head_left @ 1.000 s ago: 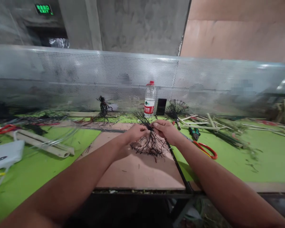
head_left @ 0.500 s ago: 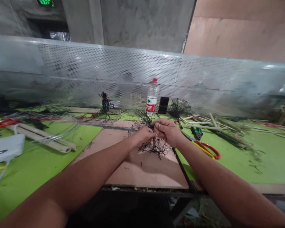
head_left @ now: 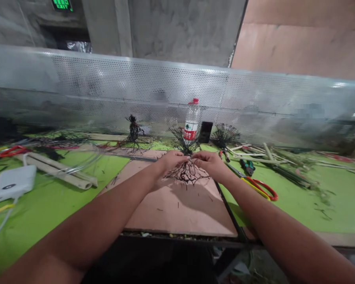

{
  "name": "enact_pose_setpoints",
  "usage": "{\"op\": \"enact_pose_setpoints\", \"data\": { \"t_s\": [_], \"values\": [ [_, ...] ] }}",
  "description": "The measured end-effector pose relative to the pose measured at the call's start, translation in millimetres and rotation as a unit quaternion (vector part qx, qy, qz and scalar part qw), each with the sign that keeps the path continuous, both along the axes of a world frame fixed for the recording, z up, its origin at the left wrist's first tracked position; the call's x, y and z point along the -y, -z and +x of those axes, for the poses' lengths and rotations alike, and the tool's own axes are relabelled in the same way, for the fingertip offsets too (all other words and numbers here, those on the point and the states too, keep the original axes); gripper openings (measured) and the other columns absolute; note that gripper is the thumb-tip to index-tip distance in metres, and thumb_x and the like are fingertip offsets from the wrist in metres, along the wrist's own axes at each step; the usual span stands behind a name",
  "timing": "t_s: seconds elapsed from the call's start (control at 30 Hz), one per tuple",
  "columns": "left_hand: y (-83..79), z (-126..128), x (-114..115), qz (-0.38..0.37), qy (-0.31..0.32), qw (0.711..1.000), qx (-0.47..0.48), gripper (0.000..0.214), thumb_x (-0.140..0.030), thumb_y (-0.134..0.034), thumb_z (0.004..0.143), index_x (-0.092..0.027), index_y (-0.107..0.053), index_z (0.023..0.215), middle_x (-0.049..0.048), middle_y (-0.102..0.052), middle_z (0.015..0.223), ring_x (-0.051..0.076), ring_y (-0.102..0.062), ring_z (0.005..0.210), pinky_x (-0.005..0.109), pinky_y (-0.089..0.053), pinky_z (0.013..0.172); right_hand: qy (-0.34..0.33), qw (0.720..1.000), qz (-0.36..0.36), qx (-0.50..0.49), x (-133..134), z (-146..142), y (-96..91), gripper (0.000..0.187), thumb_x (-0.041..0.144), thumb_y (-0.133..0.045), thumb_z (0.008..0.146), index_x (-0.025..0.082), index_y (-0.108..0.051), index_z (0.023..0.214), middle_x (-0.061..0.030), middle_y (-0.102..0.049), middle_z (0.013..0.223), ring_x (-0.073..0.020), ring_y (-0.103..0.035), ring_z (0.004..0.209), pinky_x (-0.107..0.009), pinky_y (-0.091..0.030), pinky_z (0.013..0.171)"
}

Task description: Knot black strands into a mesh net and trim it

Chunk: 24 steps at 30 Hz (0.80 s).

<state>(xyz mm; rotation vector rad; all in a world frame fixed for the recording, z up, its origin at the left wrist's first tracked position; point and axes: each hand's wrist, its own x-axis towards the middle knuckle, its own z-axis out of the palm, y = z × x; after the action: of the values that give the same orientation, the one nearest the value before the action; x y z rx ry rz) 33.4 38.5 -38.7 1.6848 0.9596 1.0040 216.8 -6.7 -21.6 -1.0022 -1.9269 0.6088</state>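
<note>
Between my hands stands a bundle of thin black twig-like strands (head_left: 185,173), narrow at its waist and fanned out above and below. My left hand (head_left: 174,159) is closed at the left of the waist, thumb and fingers pinched on the bundle. From the right, my right hand (head_left: 208,161) pinches the same waist, its fingertips nearly meeting the left ones. The bundle's splayed lower ends rest on a pinkish board (head_left: 180,209). Whatever small tie may lie under the fingertips cannot be made out.
Behind the bundle are a water bottle (head_left: 191,122), a phone (head_left: 206,132) and more black bundles (head_left: 133,130). Scissors (head_left: 262,188) and green-handled pliers (head_left: 247,167) lie right, near cut stalks (head_left: 286,173). At left are a white power bank (head_left: 13,183) and pale tubes (head_left: 59,169). A perforated metal screen (head_left: 112,86) backs the table.
My right hand has lowered and turned flatter, while my left hand has come up slightly. The bundle now stands more upright, its upper fan showing above my hands. The view has shifted slightly.
</note>
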Motion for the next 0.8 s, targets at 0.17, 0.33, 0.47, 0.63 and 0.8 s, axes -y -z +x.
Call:
{"op": "enact_pose_setpoints", "data": {
  "t_s": [0.17,0.33,0.47,0.63,0.8],
  "values": [
    [1.4,1.7,2.8,-0.019,0.055,0.998,0.031,0.037,-0.051,-0.066,0.067,-0.015,-0.060,0.073,0.0044,-0.060,0.077,0.014,-0.054,0.070,0.025,-0.042,0.062,0.048,0.996,-0.013,0.077,2.6,-4.2,-0.7,0.026,0.040,-0.056,0.075,0.015,-0.061,0.067,0.0012,-0.050,0.060,-0.0111,-0.042,0.056,-0.025,-0.030,0.053],
    [4.2,2.5,4.7,-0.057,0.079,0.995,-0.009,0.048,-0.061,-0.055,0.074,-0.016,-0.060,0.090,0.0067,-0.063,0.082,0.015,-0.060,0.061,0.027,-0.046,0.055,0.098,0.984,-0.060,0.134,-1.8,-4.1,1.6,0.028,0.041,-0.058,0.069,0.017,-0.051,0.056,0.0042,-0.039,0.051,-0.0093,-0.034,0.050,-0.025,-0.023,0.049],
    [5.2,3.1,2.2,-0.011,0.086,0.992,-0.086,0.045,-0.058,-0.051,0.078,-0.015,-0.060,0.088,0.0054,-0.062,0.074,0.013,-0.058,0.050,0.024,-0.042,0.046,0.077,0.986,-0.124,0.084,-10.4,-1.5,11.2,0.024,0.034,-0.061,0.065,0.017,-0.048,0.054,0.0057,-0.036,0.049,-0.0080,-0.029,0.048,-0.025,-0.020,0.048],
    [4.7,-1.2,-0.1,0.018,0.042,0.997,-0.069,0.032,-0.048,-0.049,0.082,-0.016,-0.053,0.086,0.0060,-0.062,0.091,0.011,-0.058,0.060,0.020,-0.042,0.047,0.020,0.980,-0.192,-0.048,-15.7,3.3,17.5,0.023,0.030,-0.064,0.063,0.017,-0.046,0.056,0.0072,-0.036,0.047,-0.0067,-0.028,0.044,-0.024,-0.017,0.045],
    [14.7,-4.1,-3.3,0.047,0.115,0.984,-0.128,0.019,-0.027,-0.063,0.069,-0.016,-0.061,0.085,0.0019,-0.059,0.069,0.010,-0.050,0.050,0.022,-0.037,0.046,-0.046,0.972,-0.214,-0.082,-15.0,4.4,16.9,0.016,0.027,-0.066,0.063,0.016,-0.054,0.063,0.0073,-0.040,0.048,-0.0059,-0.029,0.042,-0.023,-0.016,0.043]
  ]
}}
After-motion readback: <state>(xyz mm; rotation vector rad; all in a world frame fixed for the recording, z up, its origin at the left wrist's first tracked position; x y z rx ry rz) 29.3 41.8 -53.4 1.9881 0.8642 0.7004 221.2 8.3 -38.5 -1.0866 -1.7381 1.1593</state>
